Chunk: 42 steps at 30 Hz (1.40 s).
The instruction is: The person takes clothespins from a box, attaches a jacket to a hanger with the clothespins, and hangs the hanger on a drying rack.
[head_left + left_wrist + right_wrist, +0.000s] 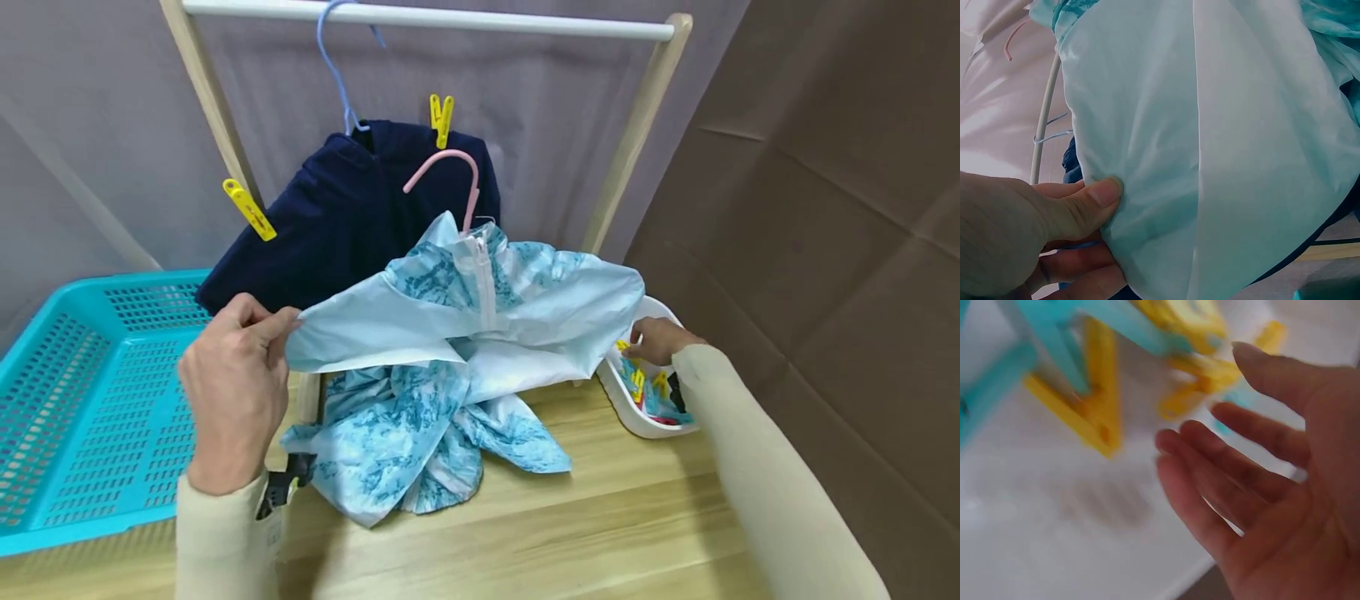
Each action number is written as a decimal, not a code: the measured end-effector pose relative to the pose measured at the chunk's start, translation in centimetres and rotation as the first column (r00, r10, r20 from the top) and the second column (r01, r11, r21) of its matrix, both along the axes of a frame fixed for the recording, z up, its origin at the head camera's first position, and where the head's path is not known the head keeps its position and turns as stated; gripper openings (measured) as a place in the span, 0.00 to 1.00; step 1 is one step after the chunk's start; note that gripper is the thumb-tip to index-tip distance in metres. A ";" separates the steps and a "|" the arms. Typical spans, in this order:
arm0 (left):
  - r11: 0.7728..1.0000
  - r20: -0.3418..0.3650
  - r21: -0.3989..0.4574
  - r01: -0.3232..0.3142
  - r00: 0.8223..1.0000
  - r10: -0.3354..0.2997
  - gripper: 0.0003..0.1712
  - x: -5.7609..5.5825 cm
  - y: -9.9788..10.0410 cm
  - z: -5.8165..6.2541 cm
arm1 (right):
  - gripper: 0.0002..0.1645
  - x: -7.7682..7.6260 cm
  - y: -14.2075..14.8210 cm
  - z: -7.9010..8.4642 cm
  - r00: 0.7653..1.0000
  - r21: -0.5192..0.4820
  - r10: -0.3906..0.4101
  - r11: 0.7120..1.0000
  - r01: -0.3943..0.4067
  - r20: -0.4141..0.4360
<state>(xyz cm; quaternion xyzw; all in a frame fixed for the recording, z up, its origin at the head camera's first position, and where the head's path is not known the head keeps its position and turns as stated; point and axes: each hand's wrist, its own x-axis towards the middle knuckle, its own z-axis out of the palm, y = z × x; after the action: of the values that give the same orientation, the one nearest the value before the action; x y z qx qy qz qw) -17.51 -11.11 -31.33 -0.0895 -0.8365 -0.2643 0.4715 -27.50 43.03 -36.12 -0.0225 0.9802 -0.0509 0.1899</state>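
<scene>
My left hand (236, 375) pinches the left end of a light blue patterned jacket (427, 417), thumb on top of the cloth in the left wrist view. The jacket has a white zipper (483, 279) at its neck, and a pink hanger (468, 187) pokes out above the collar. My right hand (1266, 469) reaches into a white tub (630, 417) at the right. Its fingers are spread and slightly bent beside yellow clothespins (1094, 394) and teal ones (1116, 325), with nothing between thumb and fingers.
Behind the jacket, a dark navy garment (300, 225) hangs on a blue hanger (337, 75), with yellow clothespins (250, 210) clipped on it. A rack with a white rail (450, 18) and wooden legs stands over it. The turquoise basket (112, 333) sits at left on the wooden table (525, 533).
</scene>
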 end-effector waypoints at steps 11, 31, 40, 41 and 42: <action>1.000 -0.011 0.007 -0.003 1.000 0.003 0.07 -0.1 0.0 -0.1 | 0.15 -1.0 0.5 -1.7 0.999 -0.005 -0.036 0.999 0.036 -0.027; 1.000 -0.013 0.026 -0.012 1.000 0.013 0.07 -0.1 0.1 -0.2 | 0.24 4.0 -0.5 4.9 0.850 -0.320 -0.225 0.945 0.070 -0.476; 1.000 -0.017 0.025 -0.009 1.000 0.009 0.07 -0.1 0.1 -0.3 | 0.17 7.4 -4.6 10.4 0.614 -0.363 -0.245 0.929 -0.072 -0.750; 1.000 -0.016 0.024 -0.010 1.000 0.011 0.07 -0.1 0.1 -0.3 | 0.17 7.6 -5.1 11.0 0.595 -0.372 -0.246 0.923 -0.097 -0.765; 1.000 -0.017 0.023 -0.011 1.000 0.012 0.07 -0.1 0.1 -0.3 | 0.16 7.8 -5.6 11.6 0.576 -0.381 -0.245 0.916 -0.126 -0.780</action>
<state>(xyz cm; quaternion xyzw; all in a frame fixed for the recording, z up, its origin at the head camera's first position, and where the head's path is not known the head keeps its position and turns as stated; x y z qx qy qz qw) -17.65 -11.01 -31.61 -0.0815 -0.8300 -0.2705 0.4810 -19.68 37.47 -24.55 -0.0474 0.9250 -0.2380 -0.2922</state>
